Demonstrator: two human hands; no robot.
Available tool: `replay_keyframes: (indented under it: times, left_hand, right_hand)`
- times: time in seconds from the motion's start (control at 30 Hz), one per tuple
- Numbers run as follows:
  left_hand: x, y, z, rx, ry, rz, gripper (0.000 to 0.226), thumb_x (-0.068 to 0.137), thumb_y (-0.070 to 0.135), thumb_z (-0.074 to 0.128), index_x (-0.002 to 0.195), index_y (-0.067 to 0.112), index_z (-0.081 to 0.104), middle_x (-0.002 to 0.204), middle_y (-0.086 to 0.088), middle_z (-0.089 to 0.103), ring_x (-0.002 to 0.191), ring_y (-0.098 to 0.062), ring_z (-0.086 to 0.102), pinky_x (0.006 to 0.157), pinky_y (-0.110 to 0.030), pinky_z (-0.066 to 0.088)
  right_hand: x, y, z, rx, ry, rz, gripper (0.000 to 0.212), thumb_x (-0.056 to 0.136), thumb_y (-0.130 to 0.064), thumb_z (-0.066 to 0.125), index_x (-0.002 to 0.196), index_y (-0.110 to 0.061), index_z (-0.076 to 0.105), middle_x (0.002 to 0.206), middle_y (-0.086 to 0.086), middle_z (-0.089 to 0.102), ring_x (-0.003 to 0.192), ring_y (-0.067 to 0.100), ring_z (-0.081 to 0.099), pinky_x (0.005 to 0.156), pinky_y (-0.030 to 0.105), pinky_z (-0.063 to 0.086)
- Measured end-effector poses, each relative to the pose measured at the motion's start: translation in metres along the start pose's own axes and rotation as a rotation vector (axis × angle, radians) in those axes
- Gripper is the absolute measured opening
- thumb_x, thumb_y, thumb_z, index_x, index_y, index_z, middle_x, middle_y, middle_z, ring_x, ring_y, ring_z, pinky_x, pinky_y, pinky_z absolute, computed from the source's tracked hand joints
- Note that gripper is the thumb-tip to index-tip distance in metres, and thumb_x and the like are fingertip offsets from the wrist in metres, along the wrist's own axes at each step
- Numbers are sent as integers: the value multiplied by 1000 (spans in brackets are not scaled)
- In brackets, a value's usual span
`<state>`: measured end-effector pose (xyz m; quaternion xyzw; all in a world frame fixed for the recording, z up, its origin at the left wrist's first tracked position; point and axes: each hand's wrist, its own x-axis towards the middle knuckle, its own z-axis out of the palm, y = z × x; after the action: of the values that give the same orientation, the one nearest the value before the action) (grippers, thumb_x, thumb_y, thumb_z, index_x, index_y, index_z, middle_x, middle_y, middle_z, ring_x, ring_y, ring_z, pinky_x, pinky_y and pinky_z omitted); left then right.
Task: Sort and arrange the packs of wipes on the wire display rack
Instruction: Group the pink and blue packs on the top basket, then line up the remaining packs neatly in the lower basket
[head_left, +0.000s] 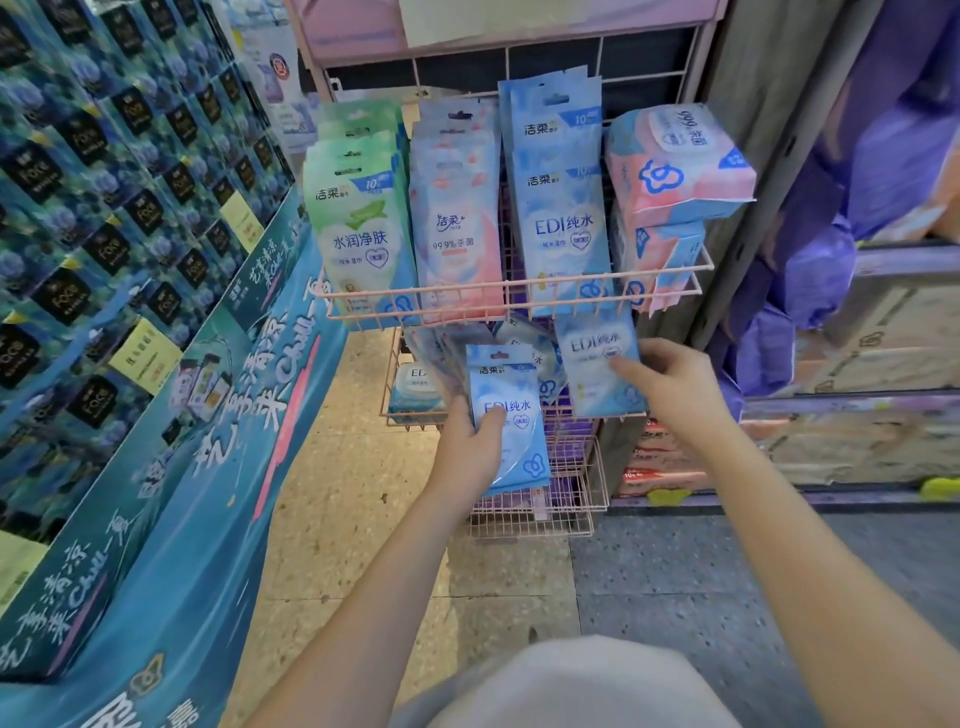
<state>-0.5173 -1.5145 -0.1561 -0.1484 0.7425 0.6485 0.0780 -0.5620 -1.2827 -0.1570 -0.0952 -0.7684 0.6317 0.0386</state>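
Note:
A pink wire display rack (519, 285) holds upright rows of wipes in its top basket: green packs (361, 228), pink-white packs (457, 218), blue EDI packs (558, 197) and bulky pink-blue packs (675, 161) at the right. In front of the lower basket (410, 418), my left hand (470, 441) grips a small stack of blue EDI packs (511, 415). My right hand (670, 384) pinches another blue EDI pack (597, 364) just below the top basket's front wire. More blue packs lie loose in the lower basket, partly hidden behind the held ones.
A tall blue promotional display of dark boxes (104, 208) fills the left side. To the right stand a grey post (769, 156), purple bags (831, 249) and cardboard cartons (857, 415). Lower wire baskets (545, 509) reach down to the tiled floor (363, 519).

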Motion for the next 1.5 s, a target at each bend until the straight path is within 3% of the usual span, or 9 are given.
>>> replay_keyframes:
  times: [0.17,0.37,0.53,0.67,0.87,1.1,1.2,1.37,1.5]
  left_hand:
    - [-2,-6,4,-135,-8,-88,19,93,32,52,111,37,59,125,-4,69,116,-30,66,105,-55,50]
    - [-10,-10,-13,-282,-86,-222,44,103,45,47,138,19,56,124,-11,75,109,-33,74,96,-54,58]
    - [-29,1,-21,-167,-155,-30,43,103,10,59,141,24,43,124,-3,70,91,-10,77,68,-26,61]
    - [-45,33,-23,-112,-161,154,44,89,19,60,126,35,44,129,-4,66,117,-23,68,85,-35,60]
    - [-58,116,-17,20,-151,637,41,86,18,57,113,31,29,119,14,47,107,18,51,95,-13,45]
    - [-11,203,-5,18,-26,852,45,91,20,67,126,16,39,128,-8,54,117,-6,58,102,-21,48]
    - [12,218,-1,95,75,800,44,82,43,67,117,41,41,132,-8,54,128,-23,56,109,-46,48]
    - [32,214,3,348,57,569,40,93,25,73,125,17,49,127,-4,65,122,-23,61,92,-28,44]
    - [37,204,2,518,113,545,48,89,32,78,126,14,53,123,-3,69,114,-24,65,91,-35,51]
  right_hand:
    - [-42,12,25,255,-240,235,10,93,-10,69,101,-5,73,104,17,78,88,27,75,87,47,57]
    - [-60,12,52,243,-418,241,19,94,-9,67,112,-6,73,111,12,77,104,30,74,87,42,59]
    - [-79,-16,67,129,-358,63,34,89,-20,76,120,-35,69,105,-5,77,99,18,74,83,36,61]
    - [-87,-62,49,45,-342,-86,50,83,-17,82,123,-38,60,107,1,75,97,25,74,88,51,60]
    - [-86,-161,3,-87,-370,-355,54,90,-6,72,136,-26,52,117,-8,74,102,9,73,85,28,59]
    - [-17,-251,-21,-297,-226,-545,51,85,-11,78,128,-28,55,112,-8,73,84,8,72,60,26,56]
    - [13,-265,-20,-367,-148,-541,49,80,-18,80,125,-23,61,111,-8,75,88,7,73,71,27,56]
    - [47,-250,-4,-741,-89,-487,37,81,-33,78,114,-18,70,103,-4,72,97,18,66,88,32,50]
    - [59,-238,4,-1087,13,-441,45,84,-56,69,103,-15,74,107,7,67,116,33,50,98,40,34]
